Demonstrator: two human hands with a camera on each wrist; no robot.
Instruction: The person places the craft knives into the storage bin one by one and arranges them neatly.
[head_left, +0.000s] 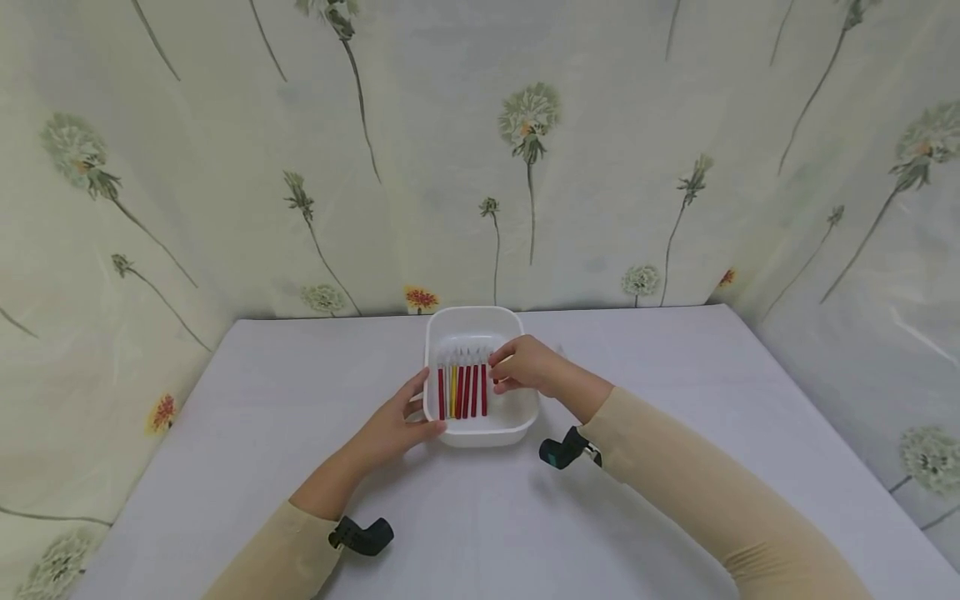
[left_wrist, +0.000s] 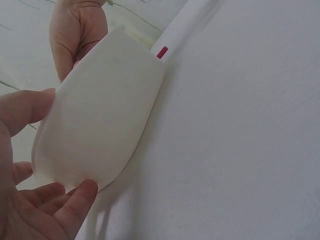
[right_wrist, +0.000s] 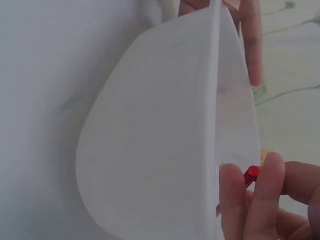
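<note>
A white plastic tray (head_left: 483, 437) stands on the table with a row of slim pens (head_left: 465, 392) inside, mostly red, one yellow and one pale, their clear ends toward the back. My left hand (head_left: 397, 421) grips the tray's left side near its front corner, thumb and fingers spread along the wall (left_wrist: 95, 115). Over the tray's right side, my right hand (head_left: 521, 367) pinches a red pen (right_wrist: 251, 173) between thumb and fingers, beside the row. The fingers hide much of that pen.
A red stick end (left_wrist: 162, 52) shows past the tray's edge in the left wrist view. The table (head_left: 645, 517) has a pale cloth, and a flower-print curtain (head_left: 450, 167) hangs behind it. A black wrist camera (head_left: 566, 450) sits under the right sleeve.
</note>
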